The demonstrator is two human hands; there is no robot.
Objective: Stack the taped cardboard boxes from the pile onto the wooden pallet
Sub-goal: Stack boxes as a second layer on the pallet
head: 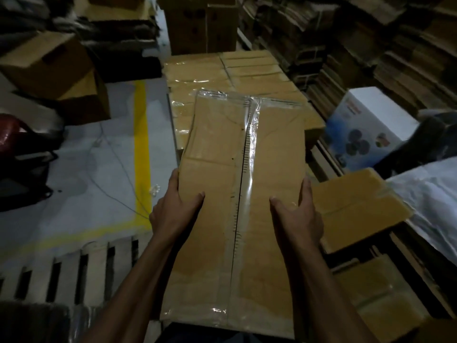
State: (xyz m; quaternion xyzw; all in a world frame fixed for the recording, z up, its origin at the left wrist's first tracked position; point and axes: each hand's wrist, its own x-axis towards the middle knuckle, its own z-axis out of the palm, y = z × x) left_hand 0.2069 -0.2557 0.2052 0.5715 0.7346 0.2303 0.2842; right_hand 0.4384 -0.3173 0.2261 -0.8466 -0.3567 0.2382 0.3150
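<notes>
A long taped cardboard box (237, 194) is held lengthwise between two hands, its far end over the stacked boxes (222, 78) ahead. The left hand (173, 209) clamps the box's left edge, thumb on top and fingers curled round the side; the right hand (299, 214) grips the right edge likewise. No writing on the box can be read. Clear tape runs down its centre seam. The wooden pallet (81, 268) shows its slats at lower left. Two more taped boxes (356, 209) lie at the right. One white printed carton (366, 125) stands beyond them, its lettering too blurred to read. A yellow floor line (141, 144) runs along the stack's left edge.
</notes>
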